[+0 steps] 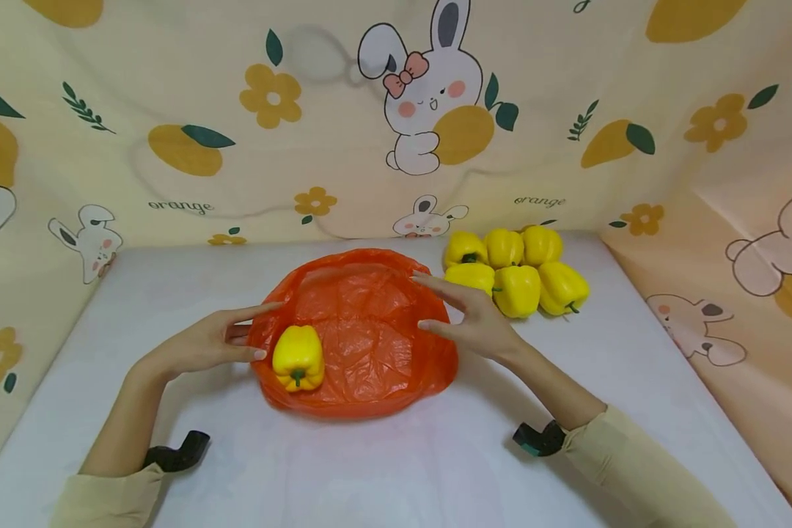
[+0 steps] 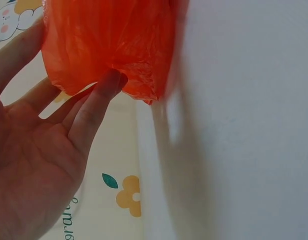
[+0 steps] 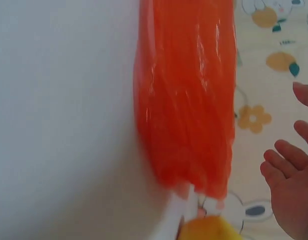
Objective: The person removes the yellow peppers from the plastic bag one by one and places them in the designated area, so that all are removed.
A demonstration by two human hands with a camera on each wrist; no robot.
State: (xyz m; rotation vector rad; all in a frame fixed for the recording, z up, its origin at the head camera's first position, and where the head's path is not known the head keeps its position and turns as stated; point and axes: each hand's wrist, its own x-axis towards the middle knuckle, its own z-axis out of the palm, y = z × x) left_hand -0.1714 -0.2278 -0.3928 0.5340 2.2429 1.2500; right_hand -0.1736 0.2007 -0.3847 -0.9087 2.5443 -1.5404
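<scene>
A red plastic bag [image 1: 369,407] sits on the table with its mouth spread wide. Inside it, at the left, lies one yellow bell pepper [image 1: 299,356], stem toward the front. My left hand [image 1: 204,341] is at the bag's left side, fingers spread; in the left wrist view its fingertips [image 2: 111,82] are right at the red plastic. My right hand [image 1: 478,319] hovers at the right rim, thumb and index finger extended over the edge. The right wrist view shows the fingers of that hand [image 3: 293,185] spread, beside the bag [image 3: 188,100].
Several yellow bell peppers [image 1: 517,291] stand in two rows at the back right, just beyond my right hand. The white table [image 1: 383,469] ends at a patterned cloth backdrop [image 1: 343,161] behind and at both sides. A dark wrist device [image 1: 178,451] is on each forearm.
</scene>
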